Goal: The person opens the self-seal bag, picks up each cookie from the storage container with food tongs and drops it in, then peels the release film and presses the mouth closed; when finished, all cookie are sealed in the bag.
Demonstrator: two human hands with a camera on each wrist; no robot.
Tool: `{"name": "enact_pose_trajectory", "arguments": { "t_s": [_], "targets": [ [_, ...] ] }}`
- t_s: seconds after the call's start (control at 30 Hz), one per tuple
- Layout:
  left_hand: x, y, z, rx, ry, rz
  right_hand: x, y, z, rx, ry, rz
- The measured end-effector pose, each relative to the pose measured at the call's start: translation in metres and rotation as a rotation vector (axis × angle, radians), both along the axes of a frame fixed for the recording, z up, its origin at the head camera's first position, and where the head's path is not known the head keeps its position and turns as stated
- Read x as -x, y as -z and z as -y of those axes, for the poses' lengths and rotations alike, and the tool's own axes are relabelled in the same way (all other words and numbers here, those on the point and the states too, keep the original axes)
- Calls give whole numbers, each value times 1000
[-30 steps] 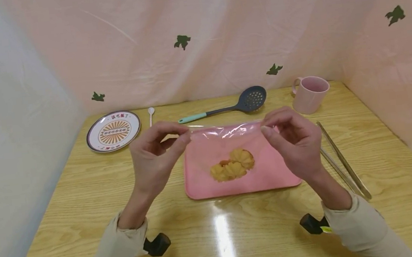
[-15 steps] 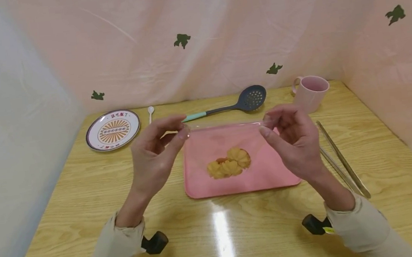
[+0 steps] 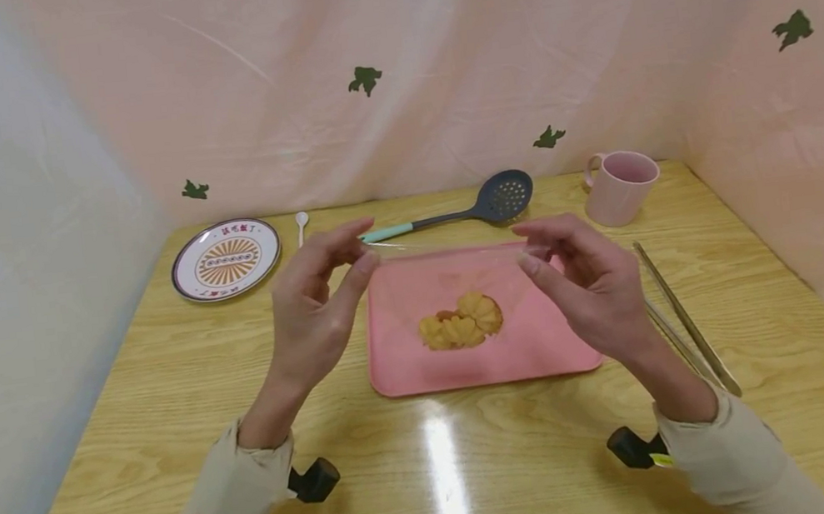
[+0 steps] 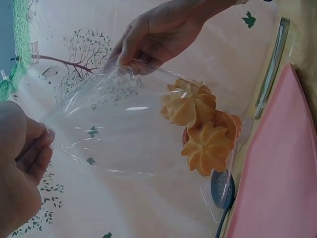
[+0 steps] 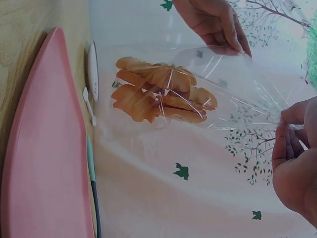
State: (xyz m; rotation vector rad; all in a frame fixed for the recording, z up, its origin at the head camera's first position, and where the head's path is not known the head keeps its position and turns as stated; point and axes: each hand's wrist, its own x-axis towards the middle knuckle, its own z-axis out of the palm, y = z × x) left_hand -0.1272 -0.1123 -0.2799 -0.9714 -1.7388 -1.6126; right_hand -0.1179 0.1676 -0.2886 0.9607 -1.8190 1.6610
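A clear plastic bag (image 4: 119, 124) hangs between my two hands with several golden, flower-shaped cookies (image 4: 205, 139) at its bottom. My left hand (image 3: 316, 313) pinches one corner of the bag's mouth, as the left wrist view shows. The opposite corner is pinched between the thumb and fingers of my right hand (image 3: 592, 284). In the right wrist view the cookies (image 5: 163, 91) lie piled against each other inside the film. Seen from the head, the bag is held over a pink tray (image 3: 543, 352), and its transparent edges are hard to make out.
Behind the tray lies a slotted skimmer (image 3: 504, 197) with a mint handle. A patterned plate (image 3: 227, 260) and a small white spoon (image 3: 302, 222) are at the back left. A pink mug (image 3: 619, 189) stands back right, with metal tongs (image 3: 683, 321) nearer on the right.
The cookies in the bag have shifted slightly up in the head view. My left thumb and index finger look further apart, and the bright glare along the bag's top has faded.
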Motion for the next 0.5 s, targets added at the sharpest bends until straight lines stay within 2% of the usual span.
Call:
{"name": "enact_pose_trajectory", "arguments": {
  "t_s": [0.23, 0.5],
  "targets": [
    [-1, -2, -1, 3, 6, -11, 2, 0, -4, 1, -63, -24],
    [-1, -2, -4, -60, 78, -1, 1, 1, -8, 5, -87, 2]
  ]
}}
